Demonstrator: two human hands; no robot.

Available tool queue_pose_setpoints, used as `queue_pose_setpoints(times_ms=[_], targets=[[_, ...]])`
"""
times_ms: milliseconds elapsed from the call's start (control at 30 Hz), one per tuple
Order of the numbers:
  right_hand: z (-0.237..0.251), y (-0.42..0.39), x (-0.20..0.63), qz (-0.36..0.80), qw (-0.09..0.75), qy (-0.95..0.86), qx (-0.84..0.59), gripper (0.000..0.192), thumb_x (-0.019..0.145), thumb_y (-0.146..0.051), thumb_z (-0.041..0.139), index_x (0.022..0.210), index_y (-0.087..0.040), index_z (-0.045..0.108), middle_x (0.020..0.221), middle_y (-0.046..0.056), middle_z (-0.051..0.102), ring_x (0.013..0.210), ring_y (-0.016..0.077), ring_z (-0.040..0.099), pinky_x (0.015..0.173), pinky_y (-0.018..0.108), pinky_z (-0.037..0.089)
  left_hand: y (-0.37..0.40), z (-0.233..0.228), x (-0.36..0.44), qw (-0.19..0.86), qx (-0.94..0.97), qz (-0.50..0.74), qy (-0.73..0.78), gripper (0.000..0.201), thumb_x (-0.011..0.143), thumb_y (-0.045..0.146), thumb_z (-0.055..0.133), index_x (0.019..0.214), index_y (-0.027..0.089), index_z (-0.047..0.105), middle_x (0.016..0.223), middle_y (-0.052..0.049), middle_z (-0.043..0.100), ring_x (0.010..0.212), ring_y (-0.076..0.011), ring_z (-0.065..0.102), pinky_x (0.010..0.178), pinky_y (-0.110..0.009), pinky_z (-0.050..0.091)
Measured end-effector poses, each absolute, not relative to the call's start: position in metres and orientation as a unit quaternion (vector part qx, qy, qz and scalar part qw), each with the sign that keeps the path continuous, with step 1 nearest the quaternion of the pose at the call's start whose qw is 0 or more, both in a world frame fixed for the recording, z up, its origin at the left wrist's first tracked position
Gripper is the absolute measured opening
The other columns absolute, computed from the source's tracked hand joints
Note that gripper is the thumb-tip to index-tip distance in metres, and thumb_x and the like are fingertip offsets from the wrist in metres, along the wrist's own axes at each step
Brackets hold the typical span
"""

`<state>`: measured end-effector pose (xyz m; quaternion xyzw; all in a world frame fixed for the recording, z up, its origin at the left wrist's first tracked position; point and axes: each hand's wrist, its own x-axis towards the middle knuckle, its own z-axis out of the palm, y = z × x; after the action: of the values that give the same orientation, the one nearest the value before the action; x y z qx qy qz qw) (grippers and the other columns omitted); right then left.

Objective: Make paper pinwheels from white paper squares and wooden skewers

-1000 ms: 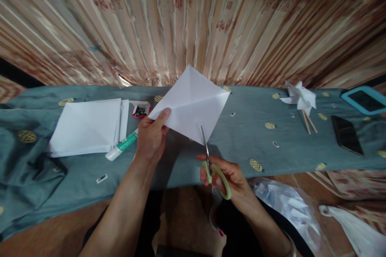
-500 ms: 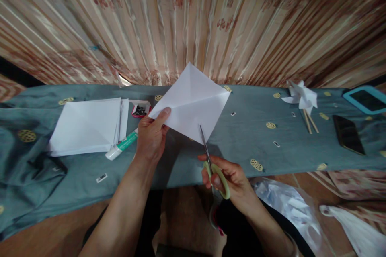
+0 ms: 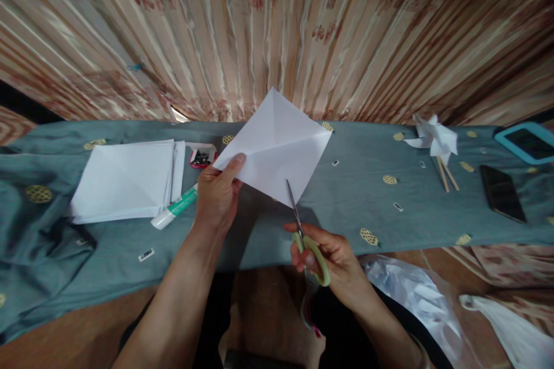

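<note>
A creased square sheet of white paper is held up above the cloth, one corner toward me. My left hand pinches its left corner, thumb on top and fingers beneath. In my right hand is a pair of scissors with pale green handles. One blade lies over the paper near its closest corner, pointing toward the sheet's middle; the other blade is hidden behind the paper. Left of my left hand lie a glue stick with a green label and a small open box of dark bits.
A stack of white paper lies left on the grey-green cloth. To the right are paper pinwheels on sticks, a black phone and a blue-framed tablet. A curtain hangs behind. Below sits a clear plastic bag.
Almost nothing differs. The paper and scissors keep the same hold and position, with only a very slight shift of the view.
</note>
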<state>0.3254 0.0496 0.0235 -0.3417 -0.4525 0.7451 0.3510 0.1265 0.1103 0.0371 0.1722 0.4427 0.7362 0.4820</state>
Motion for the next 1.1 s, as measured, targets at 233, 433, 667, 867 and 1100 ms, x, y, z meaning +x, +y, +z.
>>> queue_pose_setpoints(times_ms=[233,433,667,867,1100], targets=[[0.0246,0.0496,0.325,0.742,0.341,-0.447,-0.365,0.038,0.075,-0.046,0.078,0.106,-0.025,0.074,0.066,-0.002,0.062,0.055,0.0079,0.049,0.053,0.021,0.044,0.1097,0.0364,0.1265,0.481,0.174,0.738,0.44,0.015,0.063,0.021,0.082,0.073,0.022,0.071,0.084,0.0,0.077,0.095,-0.0212,0.071,0.082,-0.032,0.058],[0.0245,0.0498,0.325,0.733,0.335,-0.459,-0.374,0.038,0.075,-0.047,0.078,0.104,-0.023,0.074,0.065,-0.002,0.061,0.053,0.0081,0.05,0.051,0.021,0.043,0.1099,0.0364,0.1271,0.479,0.17,0.733,0.452,0.012,0.065,0.02,0.08,0.074,0.022,0.071,0.087,-0.002,0.077,0.099,-0.0215,0.07,0.081,-0.032,0.058],[0.0256,0.0499,0.3244,0.733,0.337,-0.465,-0.365,0.034,0.078,-0.046,0.076,0.104,-0.024,0.074,0.066,-0.002,0.061,0.054,0.0072,0.05,0.052,0.02,0.044,0.1093,0.037,0.1271,0.479,0.176,0.733,0.449,0.012,0.065,0.021,0.08,0.073,0.023,0.071,0.088,-0.001,0.077,0.099,-0.0214,0.071,0.08,-0.032,0.059],[0.0243,0.0492,0.3242,0.733,0.341,-0.458,-0.368,0.033,0.077,-0.043,0.077,0.102,-0.023,0.074,0.066,-0.002,0.061,0.053,0.0071,0.05,0.052,0.02,0.044,0.1098,0.0364,0.1276,0.481,0.174,0.741,0.435,0.016,0.063,0.022,0.083,0.075,0.022,0.072,0.086,-0.002,0.077,0.099,-0.0222,0.071,0.082,-0.034,0.059],[0.026,0.0493,0.3242,0.731,0.336,-0.455,-0.383,0.036,0.075,-0.044,0.078,0.103,-0.023,0.074,0.064,-0.003,0.062,0.053,0.0077,0.052,0.052,0.021,0.047,0.1099,0.0385,0.128,0.474,0.178,0.735,0.451,0.014,0.061,0.023,0.082,0.07,0.025,0.071,0.085,0.0,0.077,0.1,-0.0232,0.07,0.081,-0.034,0.059]])
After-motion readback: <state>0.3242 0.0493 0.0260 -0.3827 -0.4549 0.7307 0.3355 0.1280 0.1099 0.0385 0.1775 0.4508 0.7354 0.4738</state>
